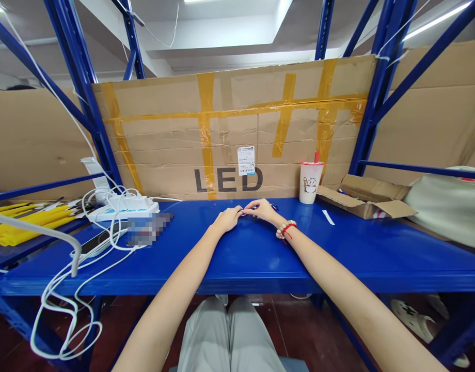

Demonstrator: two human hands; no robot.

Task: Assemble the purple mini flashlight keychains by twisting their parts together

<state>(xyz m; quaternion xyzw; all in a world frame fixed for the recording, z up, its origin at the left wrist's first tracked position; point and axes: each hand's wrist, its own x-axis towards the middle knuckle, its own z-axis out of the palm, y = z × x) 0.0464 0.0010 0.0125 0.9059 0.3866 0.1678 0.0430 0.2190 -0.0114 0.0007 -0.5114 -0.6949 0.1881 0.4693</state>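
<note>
Both hands meet over the middle of the blue tabletop, fingertips almost touching. My left hand is closed, its thumb and fingers pinched at a small dark item too tiny to name. From the other side my right hand pinches at the same spot, thumb against forefinger. A small dark-blue and white object shows just behind my right hand, partly hidden by it; its kind is unclear. On my right wrist sit a beaded bracelet and a red cord.
A white cup with a red straw, a paper strip and an open cardboard box are on the right. At left lie a power strip, tangled white cables and yellow-handled items. A cardboard panel stands behind.
</note>
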